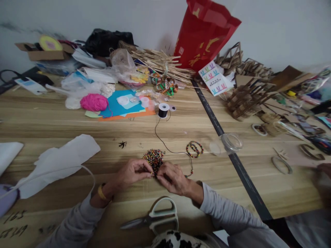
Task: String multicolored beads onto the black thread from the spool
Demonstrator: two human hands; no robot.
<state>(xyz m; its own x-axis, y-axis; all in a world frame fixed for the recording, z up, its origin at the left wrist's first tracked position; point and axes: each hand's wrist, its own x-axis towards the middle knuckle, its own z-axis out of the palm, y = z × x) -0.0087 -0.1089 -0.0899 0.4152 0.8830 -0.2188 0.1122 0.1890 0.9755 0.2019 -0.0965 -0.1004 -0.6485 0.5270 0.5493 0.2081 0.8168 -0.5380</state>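
My left hand (136,173) is closed in a pinch, with what looks like a small bead at its fingertips. Almost touching it, my right hand (173,178) pinches the black cord, whose end between the fingers is mostly hidden. This cord (165,144) runs from a white-flanged spool (163,110) to the right hand's wrist side, where a few beads (191,172) are strung on it. Just beyond both hands lies a heap of multicoloured beads (153,156). A beaded bracelet (194,149), coiled in loops, rests to the right of the heap.
Open scissors (155,217) lie close to my body. White paper (62,162) is at the left, with short black pieces (122,144) nearer the beads. Pink yarn (94,102), a red bag (204,34) and woven baskets (243,100) stand behind. Clear tape rolls (232,143) lie right.
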